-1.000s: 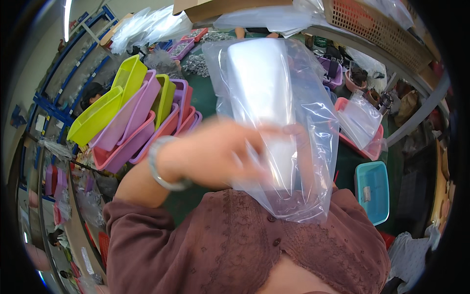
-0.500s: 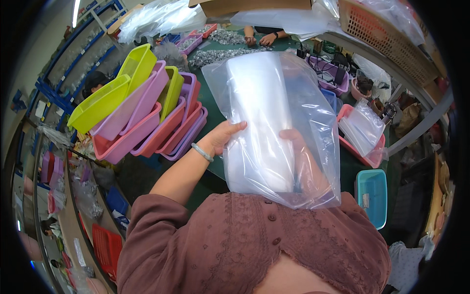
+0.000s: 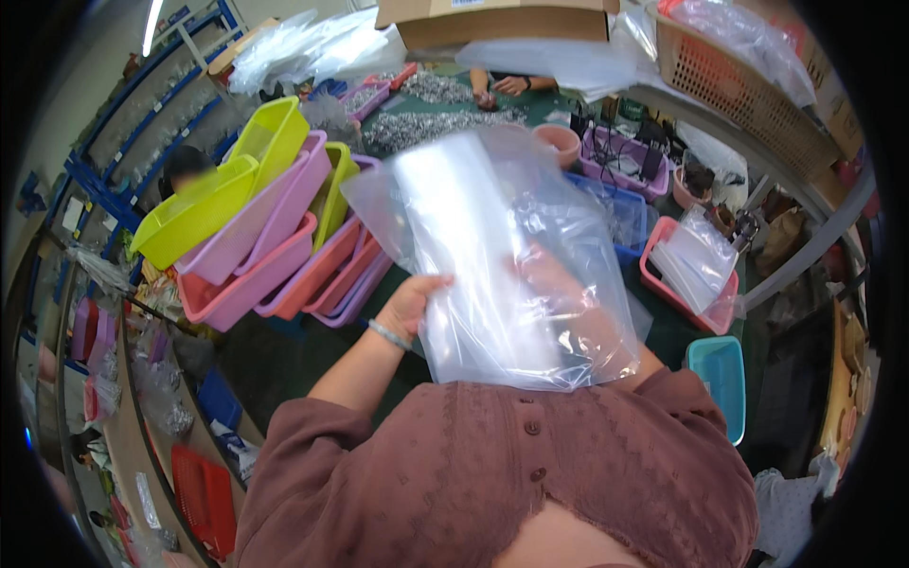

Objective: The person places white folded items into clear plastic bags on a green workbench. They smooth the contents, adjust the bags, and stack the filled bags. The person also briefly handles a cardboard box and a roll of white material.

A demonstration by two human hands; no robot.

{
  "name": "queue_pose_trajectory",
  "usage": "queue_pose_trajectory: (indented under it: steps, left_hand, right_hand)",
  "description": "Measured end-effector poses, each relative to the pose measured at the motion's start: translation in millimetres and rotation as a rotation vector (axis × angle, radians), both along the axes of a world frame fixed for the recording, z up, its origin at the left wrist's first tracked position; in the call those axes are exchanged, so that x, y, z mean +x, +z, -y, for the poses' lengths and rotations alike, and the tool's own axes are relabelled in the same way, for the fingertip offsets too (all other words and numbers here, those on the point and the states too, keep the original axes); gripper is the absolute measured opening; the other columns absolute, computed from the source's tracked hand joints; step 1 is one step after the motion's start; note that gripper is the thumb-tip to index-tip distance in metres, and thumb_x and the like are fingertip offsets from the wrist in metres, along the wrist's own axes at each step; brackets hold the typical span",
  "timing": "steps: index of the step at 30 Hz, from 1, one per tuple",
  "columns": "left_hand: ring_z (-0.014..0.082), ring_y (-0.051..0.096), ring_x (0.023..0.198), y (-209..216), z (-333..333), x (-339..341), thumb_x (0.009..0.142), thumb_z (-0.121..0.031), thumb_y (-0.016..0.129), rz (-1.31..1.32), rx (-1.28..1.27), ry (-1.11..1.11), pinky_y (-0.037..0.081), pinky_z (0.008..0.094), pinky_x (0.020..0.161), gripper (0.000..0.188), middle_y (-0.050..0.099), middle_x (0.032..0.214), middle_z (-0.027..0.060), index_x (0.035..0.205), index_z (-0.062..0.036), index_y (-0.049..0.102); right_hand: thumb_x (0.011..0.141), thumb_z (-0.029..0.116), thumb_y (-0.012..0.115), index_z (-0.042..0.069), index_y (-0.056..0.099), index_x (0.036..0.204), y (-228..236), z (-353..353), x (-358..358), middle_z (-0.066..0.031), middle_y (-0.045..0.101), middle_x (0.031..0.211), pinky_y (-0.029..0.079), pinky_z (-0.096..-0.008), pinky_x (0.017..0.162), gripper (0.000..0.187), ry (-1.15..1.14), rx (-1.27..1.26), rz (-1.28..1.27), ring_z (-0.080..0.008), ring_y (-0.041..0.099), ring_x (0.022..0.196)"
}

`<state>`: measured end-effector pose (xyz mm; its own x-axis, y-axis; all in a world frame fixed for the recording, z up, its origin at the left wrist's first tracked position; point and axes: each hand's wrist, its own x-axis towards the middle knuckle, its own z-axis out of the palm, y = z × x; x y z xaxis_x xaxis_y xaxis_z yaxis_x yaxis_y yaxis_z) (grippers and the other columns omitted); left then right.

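In front of my chest I hold a large clear plastic bag (image 3: 582, 327) with a white, shiny bundle of plastic sheets or bags (image 3: 464, 256) in it. My left hand (image 3: 415, 301) grips the bundle's left edge through the film, thumb on top; a pale bangle is on that wrist. My right hand (image 3: 547, 275) shows blurred through the clear plastic, at the bundle's right edge, with its thumb side toward the bundle. Its other fingers are hidden. The bag's lower edge reaches my shirt, and its top tilts to the left.
Stacked yellow, purple and red plastic bins (image 3: 251, 227) stand at the left. On the green table are small metallic parts (image 3: 436, 128), a pink bowl (image 3: 557, 144), a blue bin (image 3: 620, 213) and a red tray of clear bags (image 3: 696, 260). A teal bin (image 3: 717, 383) sits right; another person's hands (image 3: 502, 88) work opposite.
The bag and bundle have tipped to the left and sunk lower, with both hands moving along. The pink bowl and more of the blue bin now show behind it.
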<state>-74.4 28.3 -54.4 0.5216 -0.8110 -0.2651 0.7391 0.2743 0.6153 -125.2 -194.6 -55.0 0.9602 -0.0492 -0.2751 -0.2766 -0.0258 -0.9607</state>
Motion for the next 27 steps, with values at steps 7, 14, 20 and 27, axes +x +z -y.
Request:
queue_pose_trajectory:
  steps: [7,14,20,27]
  left_hand:
    - [0.0326,0.056,0.098,-49.9,-25.0,14.3,0.079,-0.009,0.053,-0.088,0.013,-0.018,0.046,0.044,0.086,0.049,0.053,0.111,0.0236,0.121,0.0089,0.037]
    - [0.0304,0.057,0.098,-38.8,-12.1,24.4,0.078,-0.012,0.06,-0.115,-0.033,-0.049,0.046,0.0414,0.087,0.054,0.053,0.112,0.021,0.122,0.0065,0.037]
    - [0.0306,0.058,0.094,-7.4,-13.0,36.8,0.071,-0.001,0.058,0.079,-0.025,-0.111,0.049,0.0405,0.082,0.055,0.054,0.107,0.0212,0.121,0.0077,0.036]
    - [0.032,0.057,0.097,-8.3,-16.0,37.7,0.072,-0.004,0.056,0.022,-0.108,-0.09,0.048,0.0403,0.085,0.056,0.052,0.109,0.0223,0.122,0.0082,0.035]
  right_hand:
    - [0.074,0.013,0.062,-0.006,0.048,0.113,-4.3,-15.9,-31.0,-0.0125,0.058,0.097,0.046,-0.0274,0.075,0.045,0.038,0.585,0.079,-0.0193,0.057,0.083]
    - [0.072,0.008,0.063,-0.007,0.043,0.116,-14.0,-15.0,8.0,-0.0132,0.056,0.101,0.045,-0.0284,0.076,0.052,-0.082,0.316,0.373,-0.0198,0.056,0.087]
    - [0.073,0.012,0.064,-0.007,0.038,0.122,27.4,-32.8,15.8,-0.0167,0.052,0.107,0.044,-0.0298,0.08,0.059,-0.172,0.252,0.28,-0.022,0.053,0.094]
    - [0.083,0.021,0.057,-0.004,0.033,0.127,52.5,-37.2,8.0,-0.0157,0.048,0.115,0.04,-0.0308,0.086,0.056,-0.084,0.24,0.174,-0.0218,0.049,0.101]
